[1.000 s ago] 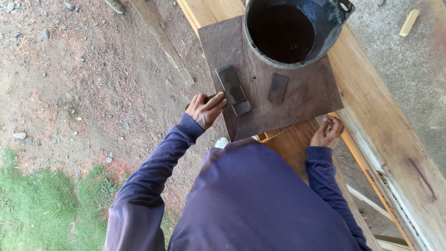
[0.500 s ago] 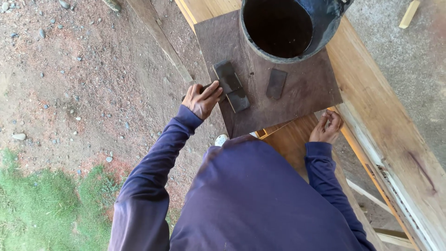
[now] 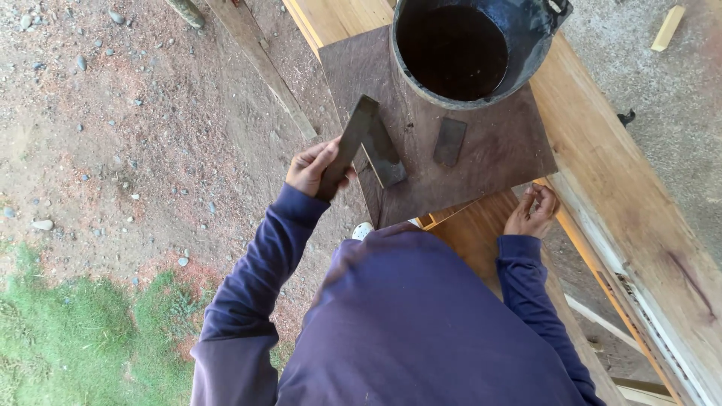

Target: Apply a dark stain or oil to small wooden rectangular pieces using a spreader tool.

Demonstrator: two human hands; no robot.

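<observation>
Two dark slabs: one long flat dark grey bar (image 3: 347,146) is pinched in the left hand (image 3: 312,167); a second dark flat rectangular block (image 3: 383,150) lies just past those fingers on the board.
Left fingers: curled and pressed shut round the bar's lower end, thumb on its upper face.
Bar's long axis: runs up and away from the fingers, tilted toward the bucket, its far end lifted above the board and crossing over the lying block.
Nearer hand: the left by far; the right hand (image 3: 532,212) is well apart, off the board's near right corner.
Right fingers: bunched together, tips touching; whether they pinch something small, I cannot tell.
Beyond the fingers: a small dark grey flat stone (image 3: 450,141) lies to the right of the block, apart from it.
In the way: a black round rubber bucket (image 3: 470,46) holding dark liquid stands on the far part of the board, near the bar's raised end.
Underneath: a dark brown square wooden board (image 3: 500,154) lies across the pale plank bench (image 3: 624,195).
Left of the fingers: bare stony dirt ground (image 3: 113,135).
</observation>
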